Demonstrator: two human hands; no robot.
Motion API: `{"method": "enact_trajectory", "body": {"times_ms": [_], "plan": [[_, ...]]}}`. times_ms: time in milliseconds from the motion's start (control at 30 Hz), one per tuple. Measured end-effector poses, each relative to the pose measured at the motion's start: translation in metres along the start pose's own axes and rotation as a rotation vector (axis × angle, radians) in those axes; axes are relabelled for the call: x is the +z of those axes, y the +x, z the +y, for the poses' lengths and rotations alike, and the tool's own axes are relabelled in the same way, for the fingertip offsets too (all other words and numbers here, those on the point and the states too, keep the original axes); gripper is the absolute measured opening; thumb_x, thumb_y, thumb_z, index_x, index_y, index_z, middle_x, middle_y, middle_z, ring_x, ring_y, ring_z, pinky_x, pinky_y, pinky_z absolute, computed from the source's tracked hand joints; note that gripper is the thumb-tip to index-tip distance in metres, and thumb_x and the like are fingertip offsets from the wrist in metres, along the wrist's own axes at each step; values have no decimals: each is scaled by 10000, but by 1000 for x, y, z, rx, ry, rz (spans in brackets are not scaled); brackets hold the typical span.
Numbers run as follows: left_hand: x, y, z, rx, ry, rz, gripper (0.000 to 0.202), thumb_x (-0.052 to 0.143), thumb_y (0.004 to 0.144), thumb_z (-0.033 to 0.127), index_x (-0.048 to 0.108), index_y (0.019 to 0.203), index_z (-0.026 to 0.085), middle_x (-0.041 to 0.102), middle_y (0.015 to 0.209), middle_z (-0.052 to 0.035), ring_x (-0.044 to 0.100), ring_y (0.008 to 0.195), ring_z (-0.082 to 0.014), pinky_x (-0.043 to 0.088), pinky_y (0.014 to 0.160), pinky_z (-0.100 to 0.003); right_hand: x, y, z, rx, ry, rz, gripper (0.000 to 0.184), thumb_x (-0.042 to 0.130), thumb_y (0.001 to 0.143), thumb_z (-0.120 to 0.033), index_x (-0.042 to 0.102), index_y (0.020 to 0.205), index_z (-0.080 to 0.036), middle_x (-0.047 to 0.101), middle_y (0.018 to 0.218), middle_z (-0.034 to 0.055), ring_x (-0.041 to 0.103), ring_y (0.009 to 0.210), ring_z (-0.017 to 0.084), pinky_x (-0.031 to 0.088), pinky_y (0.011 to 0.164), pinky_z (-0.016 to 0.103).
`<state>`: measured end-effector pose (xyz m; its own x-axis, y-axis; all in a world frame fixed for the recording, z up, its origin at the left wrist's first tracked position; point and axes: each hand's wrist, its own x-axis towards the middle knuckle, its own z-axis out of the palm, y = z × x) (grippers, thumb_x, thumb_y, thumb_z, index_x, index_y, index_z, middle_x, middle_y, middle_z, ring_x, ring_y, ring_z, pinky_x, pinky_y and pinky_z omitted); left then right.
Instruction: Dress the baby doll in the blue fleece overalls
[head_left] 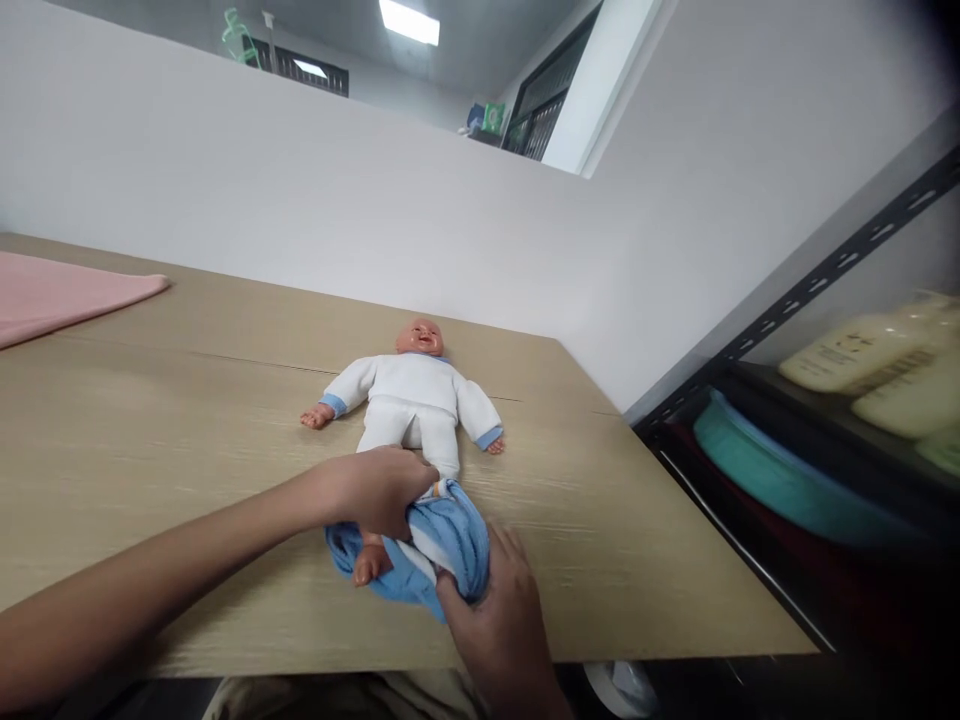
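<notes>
A baby doll (414, 385) in a white top and white trousers with blue cuffs lies on its back, head toward the wall. Bunched around its lower legs is a blue and white cloth garment (454, 525). My left hand (386, 490) is closed on the garment's upper edge, over the doll's shin. My right hand (499, 600) grips the garment's right side, thumb inside the folds and fingers outside. One bare doll foot (371, 562) sticks out below my left hand. The other foot is hidden in the cloth.
The wooden table (600, 520) meets a white wall (300, 200). A folded pink cloth (75, 290) lies at the far left. To the right, a dark metal shelf holds a teal basin (787, 480) and pale yellow bottles (855, 350).
</notes>
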<state>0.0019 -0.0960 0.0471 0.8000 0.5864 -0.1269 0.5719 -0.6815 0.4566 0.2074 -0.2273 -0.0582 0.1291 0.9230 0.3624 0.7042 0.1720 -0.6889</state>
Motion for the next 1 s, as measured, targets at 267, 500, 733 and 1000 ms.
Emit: {"method": "enact_trajectory", "body": {"times_ms": [267,500,733,1000], "plan": [[4,5,12,-111,243,-16,306,873,875,435,804,976,155,825,1104,-231,751,1109,-477,577,991,-538,6,1,29,130,107,-45,540,654,933,-405,738,1424,-198,809,1358,178,752,1292,413,605,1145,547],[10,8,4,-79,174,58,317,919,838,423,762,976,185,824,1104,-193,742,1096,-433,579,1003,-505,10,6,31,164,233,-114,537,670,967,-438,760,1453,-226,786,1471,161,697,1439,391,555,1251,554],[5,6,5,-45,203,-2,530,976,774,365,719,1177,135,762,1330,-241,706,1236,-431,563,1114,-485,21,1,37,133,155,2,741,754,876,-413,660,1586,-221,713,1552,182,609,1528,441,493,1305,623],[11,14,-11,-49,109,-114,642,932,791,403,604,1290,167,748,1360,-218,726,1255,-433,577,1067,-466,14,4,30,75,182,-41,687,690,919,-317,646,1600,-238,745,1493,139,660,1469,372,566,1238,518]]}}
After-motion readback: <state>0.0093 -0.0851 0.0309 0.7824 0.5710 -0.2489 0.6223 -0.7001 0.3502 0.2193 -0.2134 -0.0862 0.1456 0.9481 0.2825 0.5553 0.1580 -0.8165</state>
